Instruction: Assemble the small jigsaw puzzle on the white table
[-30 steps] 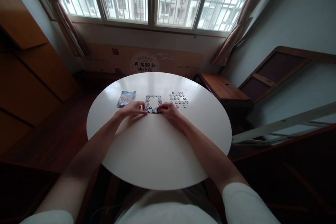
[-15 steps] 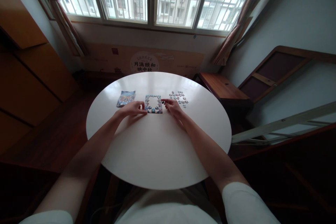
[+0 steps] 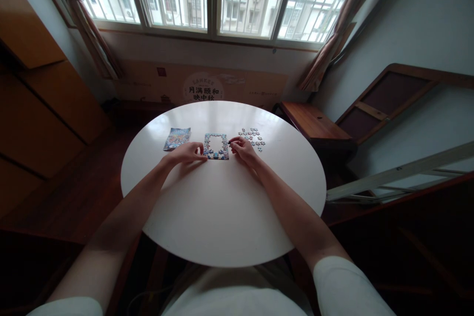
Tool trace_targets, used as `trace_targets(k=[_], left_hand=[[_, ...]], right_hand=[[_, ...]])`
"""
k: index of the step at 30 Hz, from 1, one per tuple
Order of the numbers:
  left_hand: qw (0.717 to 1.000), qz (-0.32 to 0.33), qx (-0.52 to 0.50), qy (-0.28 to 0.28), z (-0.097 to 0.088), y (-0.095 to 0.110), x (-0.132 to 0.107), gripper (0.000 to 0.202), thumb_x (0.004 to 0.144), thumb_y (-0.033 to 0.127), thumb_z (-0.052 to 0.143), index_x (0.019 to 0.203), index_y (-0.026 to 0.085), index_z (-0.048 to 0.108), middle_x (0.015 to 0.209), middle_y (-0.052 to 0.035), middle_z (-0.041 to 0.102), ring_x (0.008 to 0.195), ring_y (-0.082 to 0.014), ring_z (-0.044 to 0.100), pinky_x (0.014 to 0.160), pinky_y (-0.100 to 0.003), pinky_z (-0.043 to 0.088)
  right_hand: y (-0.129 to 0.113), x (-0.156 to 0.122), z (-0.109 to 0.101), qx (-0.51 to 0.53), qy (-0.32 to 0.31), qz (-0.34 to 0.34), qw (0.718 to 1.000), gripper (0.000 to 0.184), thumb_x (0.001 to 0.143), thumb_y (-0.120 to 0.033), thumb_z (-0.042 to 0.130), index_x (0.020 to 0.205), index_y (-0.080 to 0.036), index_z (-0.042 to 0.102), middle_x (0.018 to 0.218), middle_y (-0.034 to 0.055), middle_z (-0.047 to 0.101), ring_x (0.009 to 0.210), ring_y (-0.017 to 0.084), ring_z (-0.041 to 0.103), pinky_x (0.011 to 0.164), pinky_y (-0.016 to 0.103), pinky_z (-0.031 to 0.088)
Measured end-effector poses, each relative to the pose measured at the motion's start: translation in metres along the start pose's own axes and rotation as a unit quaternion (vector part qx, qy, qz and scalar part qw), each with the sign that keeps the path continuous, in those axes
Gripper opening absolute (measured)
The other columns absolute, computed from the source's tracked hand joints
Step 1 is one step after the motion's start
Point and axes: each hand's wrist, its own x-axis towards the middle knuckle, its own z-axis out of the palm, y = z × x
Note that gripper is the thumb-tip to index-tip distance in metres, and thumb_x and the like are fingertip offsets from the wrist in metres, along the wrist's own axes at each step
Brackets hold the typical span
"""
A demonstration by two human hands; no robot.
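Note:
On the white round table lies a small jigsaw puzzle (image 3: 226, 155), its border pieced together around a bare white middle. My left hand (image 3: 188, 152) rests at the puzzle's lower left edge, fingers curled and thumb apart from them, holding nothing. Just off the puzzle's right edge, my right hand (image 3: 243, 148) pinches a dark puzzle piece (image 3: 230, 142) between thumb and fingertips. Several loose puzzle pieces (image 3: 254, 133) are spread beyond and to the right of that hand. A colourful printed packet (image 3: 177, 138) lies left of the puzzle, behind my left hand.
The round table (image 3: 222, 217) has a curved edge close to my body. Behind it stands a wooden bench (image 3: 314, 121) at the right, near the wall. A barred window (image 3: 244, 0) with curtains is at the back, and wooden cabinets (image 3: 55, 108) stand at the left.
My right hand has shifted very slightly, its fingers drawn closer together around the dark piece. The left hand and the puzzle look the same.

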Motion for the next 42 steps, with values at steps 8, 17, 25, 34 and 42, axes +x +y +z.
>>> trace_targets(k=[8,17,25,34,42], left_hand=[[1.0,0.001,-0.005,-0.001,0.001,-0.002,0.002,0.042,0.068,0.06,0.07,0.083,0.021,0.06,0.064,0.0005,0.061,0.054,-0.0158,0.054,0.053,-0.026,0.032],[1.0,0.001,-0.004,0.001,0.002,-0.005,0.003,0.044,0.067,0.062,0.069,0.083,0.022,0.061,0.063,0.0006,0.062,0.055,-0.0163,0.055,0.053,-0.026,0.031],[1.0,-0.002,0.001,0.0,0.0,-0.001,0.001,0.042,0.067,0.06,0.07,0.083,0.022,0.061,0.063,0.0005,0.062,0.055,-0.0162,0.055,0.054,-0.026,0.032],[1.0,0.001,0.003,0.001,0.001,0.0,0.0,0.042,0.069,0.06,0.069,0.083,0.022,0.061,0.062,0.0007,0.061,0.054,-0.0162,0.054,0.053,-0.026,0.031],[1.0,-0.001,0.002,0.0,0.001,0.0,0.0,0.043,0.068,0.061,0.069,0.083,0.022,0.061,0.062,0.0009,0.061,0.054,-0.016,0.054,0.053,-0.026,0.031]], right_hand=[[-0.003,-0.001,0.001,-0.033,-0.01,0.008,0.999,0.032,0.071,-0.034,0.065,0.097,-0.016,0.071,0.065,-0.0014,0.061,0.056,0.009,0.051,0.056,0.024,0.044],[0.0,-0.002,0.004,-0.022,-0.014,0.0,1.0,0.038,0.059,-0.043,0.081,0.081,-0.018,0.063,0.069,0.0026,0.07,0.058,0.012,0.058,0.059,0.026,0.048],[0.006,-0.001,0.008,-0.057,-0.027,-0.03,0.998,0.044,0.059,-0.054,0.08,0.076,-0.017,0.062,0.077,0.0057,0.07,0.066,0.015,0.063,0.055,0.025,0.047],[0.004,-0.01,0.023,-0.2,-0.021,-0.091,0.975,0.021,0.076,-0.037,0.073,0.078,-0.016,0.07,0.073,0.0043,0.07,0.068,0.014,0.062,0.068,0.027,0.05],[0.002,-0.014,0.024,-0.235,-0.01,-0.082,0.969,0.006,0.077,-0.022,0.069,0.079,-0.018,0.073,0.074,0.0043,0.072,0.069,0.016,0.066,0.069,0.027,0.05]])
